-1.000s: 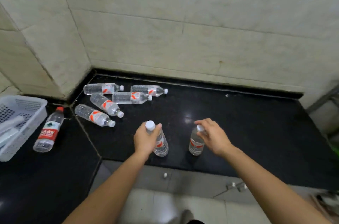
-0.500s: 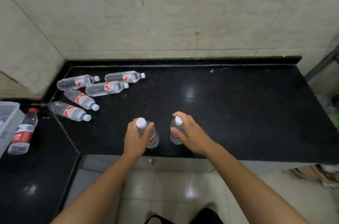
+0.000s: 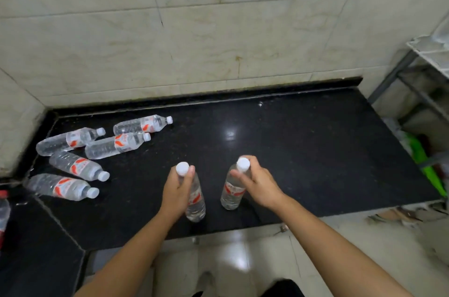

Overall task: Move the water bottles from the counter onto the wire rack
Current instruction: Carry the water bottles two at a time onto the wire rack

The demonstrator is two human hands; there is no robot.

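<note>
My left hand (image 3: 176,191) grips the neck of an upright clear water bottle (image 3: 196,204) with a white cap and red label. My right hand (image 3: 260,184) grips a second upright bottle (image 3: 230,193) the same way. Both bottles are near the front edge of the black counter (image 3: 303,155); I cannot tell whether their bases touch it. Several more bottles (image 3: 116,146) lie on their sides at the counter's back left. The wire rack (image 3: 427,51) shows at the right edge, beyond the counter's end.
A red-capped bottle (image 3: 3,211) is cut off at the left edge on a lower black surface. Tiled wall runs behind the counter. Green and dark items (image 3: 425,158) lie under the rack. Pale floor tiles lie below the counter's front edge.
The view has swung right: the lying bottles and white basket slid left, the basket leaving view, and the rack came into view. Both hands keep their hold on the upright bottles.
</note>
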